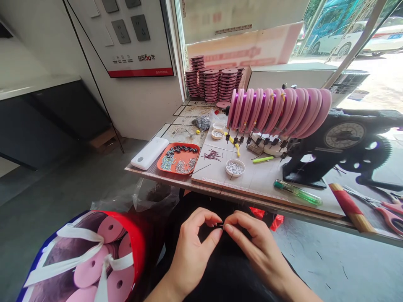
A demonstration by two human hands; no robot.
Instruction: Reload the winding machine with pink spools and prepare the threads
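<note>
Over my dark-clothed lap, just off the table's front edge, my left hand (197, 243) and my right hand (256, 239) meet fingertip to fingertip. Between them is a tiny dark piece (220, 225), pinched from both sides; it is too small to name. Beyond the hands, an orange tray (163, 165) on the table bears black, pale-green and silvery small parts. Right of it lie several thin dark-red sticks (213, 155), beside a round white dish (227, 169) of small whitish pieces. A black winding machine (315, 155) carries a row of pink discs (280, 111), with dark clips hanging beneath.
A white power bank (150, 153) lies at the table's left corner. Toward the right are a green-handled tool (297, 192), a brush (351, 206) and pink-handled scissors (390, 216). Stacked pink discs (210, 86) stand by the window. A red-edged bag (138, 247) of discs sits lower left.
</note>
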